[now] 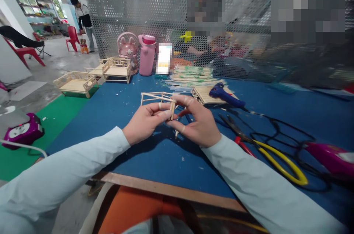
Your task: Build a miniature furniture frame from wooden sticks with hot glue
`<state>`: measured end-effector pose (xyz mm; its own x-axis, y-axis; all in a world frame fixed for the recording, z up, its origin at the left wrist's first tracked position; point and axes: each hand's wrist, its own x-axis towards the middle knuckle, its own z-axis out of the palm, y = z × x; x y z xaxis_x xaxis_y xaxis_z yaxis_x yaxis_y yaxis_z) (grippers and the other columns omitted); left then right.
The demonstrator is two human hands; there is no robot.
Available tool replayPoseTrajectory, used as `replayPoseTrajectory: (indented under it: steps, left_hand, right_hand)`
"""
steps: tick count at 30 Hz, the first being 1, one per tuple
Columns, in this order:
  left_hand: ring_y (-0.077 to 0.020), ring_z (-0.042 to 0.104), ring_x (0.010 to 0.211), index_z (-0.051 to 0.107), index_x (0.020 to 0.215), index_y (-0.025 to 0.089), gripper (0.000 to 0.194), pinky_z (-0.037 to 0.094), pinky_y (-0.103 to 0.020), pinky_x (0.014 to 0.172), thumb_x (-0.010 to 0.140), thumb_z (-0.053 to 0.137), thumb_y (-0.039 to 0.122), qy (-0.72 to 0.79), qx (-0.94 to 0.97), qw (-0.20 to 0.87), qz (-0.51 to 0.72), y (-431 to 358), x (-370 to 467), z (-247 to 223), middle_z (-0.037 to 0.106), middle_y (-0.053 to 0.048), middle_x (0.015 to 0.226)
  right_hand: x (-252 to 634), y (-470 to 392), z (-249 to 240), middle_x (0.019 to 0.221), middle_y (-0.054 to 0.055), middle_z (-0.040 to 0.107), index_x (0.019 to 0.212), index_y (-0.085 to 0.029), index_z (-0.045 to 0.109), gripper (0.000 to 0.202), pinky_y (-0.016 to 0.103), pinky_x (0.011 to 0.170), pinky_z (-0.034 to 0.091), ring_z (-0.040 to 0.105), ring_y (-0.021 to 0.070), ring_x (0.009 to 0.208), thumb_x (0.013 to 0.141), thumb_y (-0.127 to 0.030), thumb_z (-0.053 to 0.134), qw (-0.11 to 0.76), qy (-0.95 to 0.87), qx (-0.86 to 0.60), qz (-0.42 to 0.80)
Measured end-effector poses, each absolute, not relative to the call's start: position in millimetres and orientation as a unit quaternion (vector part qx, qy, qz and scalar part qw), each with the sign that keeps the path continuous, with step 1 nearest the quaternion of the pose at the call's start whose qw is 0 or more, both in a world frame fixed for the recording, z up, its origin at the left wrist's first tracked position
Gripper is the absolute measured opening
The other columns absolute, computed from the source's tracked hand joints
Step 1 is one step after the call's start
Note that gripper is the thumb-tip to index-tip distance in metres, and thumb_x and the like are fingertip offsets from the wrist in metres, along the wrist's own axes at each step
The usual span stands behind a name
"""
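Note:
Above the blue table point(124, 164), both my hands grip a small open frame of thin wooden sticks point(155, 95). My left hand point(148, 119) is closed, its thumb and fingers pinching the near upright sticks at the frame's right end. Opposite it, my right hand point(197, 119) curls thumb and fingers round the same corner. A light band wraps a finger on each hand. Part of the frame is hidden behind my fingers. Just beyond my right hand lies a flat wooden stick panel point(203, 95), with a blue glue gun point(226, 95) resting across it.
Yellow-and-red-handled pliers point(279, 164) and a black cable point(284, 127) lie at right, near a purple device point(332, 156). Finished miniature stick furniture point(117, 69) stands at back left. Behind are bundled sticks point(190, 75), a pink bottle point(147, 57) and a perforated metal screen point(132, 1).

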<state>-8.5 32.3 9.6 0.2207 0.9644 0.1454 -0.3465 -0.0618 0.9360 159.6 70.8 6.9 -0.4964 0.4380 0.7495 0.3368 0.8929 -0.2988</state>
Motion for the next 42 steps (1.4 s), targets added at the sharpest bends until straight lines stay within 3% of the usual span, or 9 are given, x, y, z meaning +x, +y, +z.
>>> replayPoseTrajectory:
  steps: [8,15,19,23,27,30,36,38,42]
  left_hand:
    - [-0.0127,0.063,0.072,0.067,0.082,0.013,0.020,0.046,-0.025,0.074,0.070,0.074,0.027,0.316,0.486,0.607,0.544,29.1,-6.7,11.2,0.069,-0.002,0.069]
    - [-0.0077,0.053,0.058,0.062,0.079,0.013,0.021,0.041,-0.021,0.061,0.071,0.073,0.029,0.347,0.521,0.564,0.539,30.0,-6.3,9.5,0.062,0.002,0.065]
    - [-0.0097,0.055,0.061,0.051,0.072,0.016,0.026,0.042,-0.023,0.063,0.070,0.073,0.030,0.353,0.539,0.540,0.541,29.6,-6.2,3.4,0.059,0.003,0.062]
    - [-0.0122,0.058,0.066,0.046,0.071,0.018,0.024,0.044,-0.025,0.067,0.077,0.066,0.030,0.360,0.600,0.479,0.529,23.1,-7.3,-1.7,0.059,0.002,0.066]
    - [-0.0133,0.061,0.067,0.047,0.089,0.021,0.013,0.046,-0.027,0.069,0.085,0.057,0.028,0.396,0.626,0.399,0.540,14.7,-7.3,-3.2,0.063,0.001,0.075]
    - [-0.0127,0.062,0.064,0.042,0.107,0.022,0.023,0.047,-0.026,0.068,0.088,0.054,0.027,0.400,0.624,0.407,0.534,11.9,-6.0,-3.1,0.064,0.002,0.074]
    - [-0.0113,0.059,0.061,0.037,0.097,0.023,0.020,0.047,-0.024,0.061,0.088,0.052,0.031,0.421,0.615,0.406,0.528,14.6,-7.5,-5.9,0.064,0.001,0.077]
    - [-0.0108,0.055,0.057,0.037,0.103,0.023,0.025,0.045,-0.023,0.056,0.087,0.053,0.032,0.435,0.618,0.390,0.527,15.9,-9.1,-5.9,0.061,0.003,0.072]
    - [-0.0123,0.056,0.062,0.026,0.130,0.021,0.053,0.044,-0.023,0.056,0.086,0.054,0.031,0.437,0.606,0.395,0.536,16.6,-11.9,-2.2,0.057,0.005,0.067]
  right_hand:
    - [159.5,65.7,10.3,0.123,0.013,0.059,0.124,-0.021,0.051,0.054,0.030,0.062,0.059,0.060,0.0248,0.105,0.073,-0.024,0.070,0.432,-0.871,-0.223,0.071]
    - [159.0,60.3,12.5,0.128,0.014,0.055,0.123,-0.022,0.043,0.050,0.029,0.067,0.057,0.057,0.0234,0.113,0.076,-0.013,0.056,0.430,-0.865,-0.220,0.135]
    - [158.0,61.0,10.2,0.126,0.015,0.056,0.101,-0.023,0.039,0.031,0.030,0.067,0.055,0.061,0.0203,0.106,0.076,-0.011,0.054,0.468,-0.835,-0.205,0.203]
    - [159.7,60.2,17.6,0.121,0.016,0.060,0.079,-0.021,0.048,0.006,0.040,0.084,0.050,0.058,0.0233,0.111,0.082,-0.016,0.049,0.441,-0.858,-0.203,0.169]
    - [161.2,59.1,25.7,0.115,0.013,0.065,0.077,-0.021,0.058,0.018,0.042,0.095,0.044,0.051,0.0235,0.122,0.086,-0.019,0.044,0.411,-0.880,-0.183,0.155]
    - [161.3,59.6,26.2,0.113,0.013,0.067,0.077,-0.022,0.058,0.019,0.041,0.096,0.044,0.050,0.0228,0.124,0.087,-0.020,0.042,0.410,-0.880,-0.181,0.158]
    - [160.9,59.2,21.8,0.124,0.016,0.060,0.080,-0.022,0.051,0.009,0.041,0.092,0.046,0.056,0.0239,0.117,0.085,-0.020,0.044,0.443,-0.853,-0.206,0.184]
    - [160.3,61.5,23.6,0.127,0.016,0.058,0.084,-0.022,0.050,0.006,0.042,0.094,0.045,0.056,0.0232,0.117,0.086,-0.020,0.044,0.445,-0.851,-0.209,0.184]
    - [157.7,74.0,37.7,0.130,0.018,0.055,0.087,-0.021,0.049,0.007,0.043,0.095,0.043,0.056,0.0225,0.116,0.086,-0.020,0.042,0.406,-0.876,-0.197,0.169]
